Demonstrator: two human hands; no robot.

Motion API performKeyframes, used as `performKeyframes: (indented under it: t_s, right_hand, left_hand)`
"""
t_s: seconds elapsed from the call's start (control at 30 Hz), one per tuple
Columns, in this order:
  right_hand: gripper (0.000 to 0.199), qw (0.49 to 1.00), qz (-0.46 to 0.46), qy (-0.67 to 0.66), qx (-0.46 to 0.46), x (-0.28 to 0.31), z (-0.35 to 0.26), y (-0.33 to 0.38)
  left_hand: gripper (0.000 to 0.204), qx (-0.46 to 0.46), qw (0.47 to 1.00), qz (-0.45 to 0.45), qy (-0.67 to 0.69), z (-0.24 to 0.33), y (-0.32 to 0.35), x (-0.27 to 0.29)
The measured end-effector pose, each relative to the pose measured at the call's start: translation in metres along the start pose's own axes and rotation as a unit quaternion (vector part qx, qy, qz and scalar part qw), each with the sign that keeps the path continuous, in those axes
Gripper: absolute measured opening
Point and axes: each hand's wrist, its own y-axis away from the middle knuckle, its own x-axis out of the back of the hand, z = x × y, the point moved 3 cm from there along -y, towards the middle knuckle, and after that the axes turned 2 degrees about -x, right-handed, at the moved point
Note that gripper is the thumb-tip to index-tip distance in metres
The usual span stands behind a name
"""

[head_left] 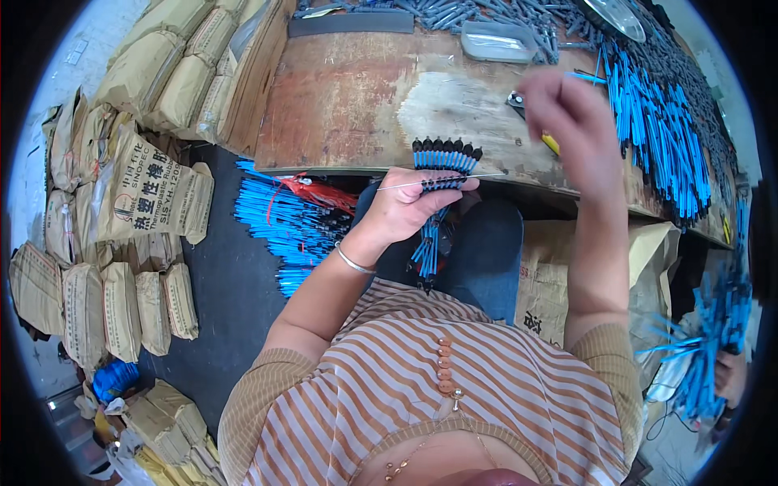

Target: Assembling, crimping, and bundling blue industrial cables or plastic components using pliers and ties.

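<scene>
My left hand [405,206] is closed around a fanned bundle of blue rods with black ends [446,155], in front of my lap at the table's near edge. A thin metal rod [486,175] runs crosswise through or along the row of black parts; I cannot tell which. The bundle's lower ends hang beneath the hand. My right hand [575,121] is raised over the right side of the table, apart from the bundle and smeared by motion. Its fingers look bent, but whether they hold anything is unclear. A small tool with a yellow handle [551,143] lies partly behind it.
Loose blue rods [664,130] pile up on the wooden table's [332,105] right side, with grey plastic pieces [454,14] and a clear tray [498,42] at the back. Blue bundles [279,219] and paper sacks [134,186] stand at left. Another person's hand [731,377] holds blue rods at right.
</scene>
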Motion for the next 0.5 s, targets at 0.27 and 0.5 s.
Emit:
performKeyframes:
  t_s: [0.27, 0.5]
  right_hand:
    - [0.015, 0.949, 0.071, 0.276, 0.135, -0.022, -0.006, 0.070]
    - [0.020, 0.949, 0.111, 0.269, 0.119, -0.022, -0.006, 0.070]
  left_hand:
    - [0.024, -0.023, 1.000, 0.016, -0.004, 0.001, -0.001, -0.007]
    - [0.024, -0.006, 1.000, 0.025, -0.007, 0.000, -0.001, -0.007]
